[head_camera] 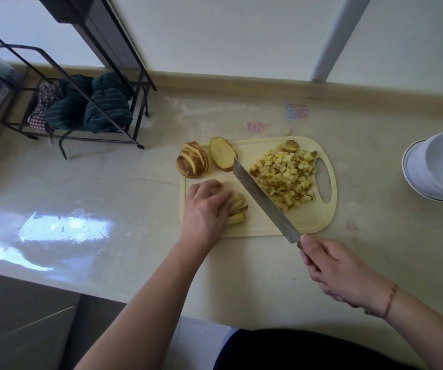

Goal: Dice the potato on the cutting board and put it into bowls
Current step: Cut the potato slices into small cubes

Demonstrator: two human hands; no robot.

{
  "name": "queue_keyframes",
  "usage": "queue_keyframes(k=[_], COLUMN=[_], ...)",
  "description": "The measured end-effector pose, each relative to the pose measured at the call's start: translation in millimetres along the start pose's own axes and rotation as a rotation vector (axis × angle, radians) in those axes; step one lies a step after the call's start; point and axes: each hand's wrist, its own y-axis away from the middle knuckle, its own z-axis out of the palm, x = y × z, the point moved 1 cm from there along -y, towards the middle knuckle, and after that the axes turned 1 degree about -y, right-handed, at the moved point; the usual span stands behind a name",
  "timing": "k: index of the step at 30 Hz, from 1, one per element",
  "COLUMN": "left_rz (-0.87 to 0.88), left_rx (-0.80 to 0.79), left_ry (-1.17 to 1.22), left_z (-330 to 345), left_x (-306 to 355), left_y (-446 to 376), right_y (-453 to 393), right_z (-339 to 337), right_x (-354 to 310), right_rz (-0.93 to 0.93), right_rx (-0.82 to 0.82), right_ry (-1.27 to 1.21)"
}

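A pale yellow cutting board lies on the counter. My left hand presses down on a stack of potato slices at the board's near left. My right hand grips the handle of a cleaver, whose blade slants across the board just right of the slices. A heap of diced potato covers the board's right half. A fanned sliced potato piece and a potato half, cut face up, sit at the far left edge.
White stacked bowls stand on the counter at the far right. A black wire rack holding dark green cloths stands at the back left. The counter's front edge runs below my forearms.
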Motion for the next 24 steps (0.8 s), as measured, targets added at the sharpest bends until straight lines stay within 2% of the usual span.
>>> queue_keyframes(k=[2, 5, 7, 14, 20, 22, 24], left_rz=[0.031, 0.176, 0.231, 0.187, 0.127, 0.105, -0.038], left_rx=[-0.035, -0.176, -0.199, 0.032, 0.13, 0.139, 0.156], left_ry=[-0.013, -0.032, -0.043, 0.01, -0.113, -0.025, 0.113], left_z=[-2, -7, -6, 12, 16, 11, 3], left_x=[-3, -9, -15, -2, 8, 12, 17], left_y=[1, 12, 19, 26, 30, 27, 17], right_y=[0, 1, 1, -2, -3, -3, -3], right_z=[0, 1, 2, 8, 5, 3, 2], right_x=[0, 0, 0, -1, -2, -2, -2], right_rz=[0.002, 0.012, 0.02, -0.032, -0.019, -0.017, -0.012], right_rx=[0.004, 0.016, 0.016, 0.067, 0.06, 0.054, 0.047], right_ry=[-0.003, -0.005, -0.011, 0.117, 0.133, 0.134, 0.125])
